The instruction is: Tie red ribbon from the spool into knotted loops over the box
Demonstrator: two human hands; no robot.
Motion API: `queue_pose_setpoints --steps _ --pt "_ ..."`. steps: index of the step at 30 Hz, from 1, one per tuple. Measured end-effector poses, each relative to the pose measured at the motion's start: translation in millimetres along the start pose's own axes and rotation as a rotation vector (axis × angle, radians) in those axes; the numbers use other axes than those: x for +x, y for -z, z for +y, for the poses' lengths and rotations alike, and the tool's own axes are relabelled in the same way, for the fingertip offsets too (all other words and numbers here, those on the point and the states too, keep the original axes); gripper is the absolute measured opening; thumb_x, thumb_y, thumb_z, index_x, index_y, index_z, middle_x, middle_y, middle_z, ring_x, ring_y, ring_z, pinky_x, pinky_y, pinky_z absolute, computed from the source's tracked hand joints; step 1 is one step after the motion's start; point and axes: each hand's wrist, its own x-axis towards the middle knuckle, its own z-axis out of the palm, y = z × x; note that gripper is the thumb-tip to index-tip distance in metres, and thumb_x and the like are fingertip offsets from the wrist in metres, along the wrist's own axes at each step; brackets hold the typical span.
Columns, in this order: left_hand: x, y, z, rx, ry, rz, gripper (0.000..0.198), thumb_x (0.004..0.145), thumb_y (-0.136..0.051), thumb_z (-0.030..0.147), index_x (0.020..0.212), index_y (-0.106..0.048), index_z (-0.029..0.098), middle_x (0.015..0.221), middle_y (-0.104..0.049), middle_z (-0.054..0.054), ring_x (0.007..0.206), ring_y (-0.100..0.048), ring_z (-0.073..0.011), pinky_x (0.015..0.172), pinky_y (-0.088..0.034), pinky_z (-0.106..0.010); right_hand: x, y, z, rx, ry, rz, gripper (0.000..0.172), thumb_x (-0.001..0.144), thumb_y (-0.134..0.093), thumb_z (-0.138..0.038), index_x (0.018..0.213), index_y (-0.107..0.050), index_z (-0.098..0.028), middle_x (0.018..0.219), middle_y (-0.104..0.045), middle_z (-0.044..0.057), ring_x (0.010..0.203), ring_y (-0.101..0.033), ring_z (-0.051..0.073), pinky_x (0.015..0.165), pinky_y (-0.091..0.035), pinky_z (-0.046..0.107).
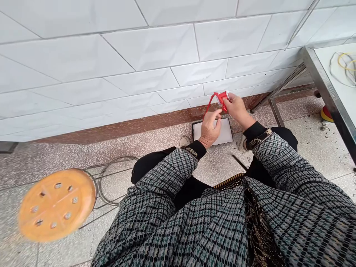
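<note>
My right hand [237, 109] is closed around a small red spool with white rims [222, 97], held up in front of the tiled wall. A loose red strip [209, 104] loops from the spool down to my left hand [210, 129]. The fingers of my left hand are curled, with the tips just below the spool, and the strip passes behind its knuckles. Where exactly the fingers pinch the strip is hidden. Below both hands, a shallow white box with dark edges [226, 129] lies on the floor between my shoes.
An orange round stool [57, 205] with holes and thin metal legs stands at the left. To the right is a metal-framed table [328, 79] with yellow and grey wire [346, 63] on it. A dark thin stick [239, 162] and small scraps lie on the speckled floor.
</note>
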Motion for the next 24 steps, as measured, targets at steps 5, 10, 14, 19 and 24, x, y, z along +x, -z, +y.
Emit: queue_pose_setpoints --steps 5,10,14,19,24 --pt "46 29.9 6 -0.146 0.067 0.191 0.029 0.100 -0.059 0.034 0.126 -0.068 0.024 0.132 -0.069 -0.009 0.132 -0.061 -0.0238 0.121 -0.045 -0.044 -10 28 3 -0.449 0.741 -0.129 0.028 0.103 -0.049 -0.037 0.117 -0.066 -0.020 0.131 -0.067 0.016 0.121 -0.061 0.029 0.107 -0.048 0.047" --pt "65 33.4 1 -0.441 0.332 -0.200 0.051 0.102 -0.047 0.064 0.111 -0.077 0.024 0.101 -0.078 -0.008 0.107 -0.075 -0.0251 0.100 -0.061 -0.044 -14 42 8 -0.493 0.812 -0.050 0.033 0.107 -0.045 -0.043 0.123 -0.067 -0.025 0.128 -0.067 0.013 0.121 -0.063 0.029 0.109 -0.050 0.053" --pt "52 34.6 7 -0.544 0.340 -0.614 0.063 0.099 -0.047 0.070 0.101 -0.082 0.019 0.065 -0.069 -0.007 0.068 -0.072 -0.0219 0.081 -0.065 -0.043 -4 55 9 -0.374 0.692 0.183 0.044 0.106 -0.044 -0.054 0.123 -0.069 -0.022 0.129 -0.067 0.015 0.127 -0.062 0.033 0.114 -0.047 0.059" --pt "39 37.0 12 -0.453 0.269 -1.206 0.036 0.092 -0.066 0.050 0.113 -0.082 0.026 0.077 -0.076 -0.006 0.066 -0.070 -0.0186 0.070 -0.060 -0.035 8 59 6 0.141 0.475 0.347 0.055 0.104 -0.042 -0.067 0.118 -0.069 -0.021 0.115 -0.070 0.010 0.114 -0.069 0.024 0.105 -0.057 0.046" --pt "47 28.9 4 -0.120 0.320 -0.671 0.022 0.091 -0.064 0.032 0.082 -0.079 0.018 0.066 -0.071 -0.004 0.061 -0.067 -0.0170 0.070 -0.057 -0.032 -5 49 -15 0.386 0.244 0.140 0.050 0.099 -0.053 -0.069 0.121 -0.069 -0.026 0.118 -0.071 0.006 0.110 -0.071 0.017 0.095 -0.061 0.035"
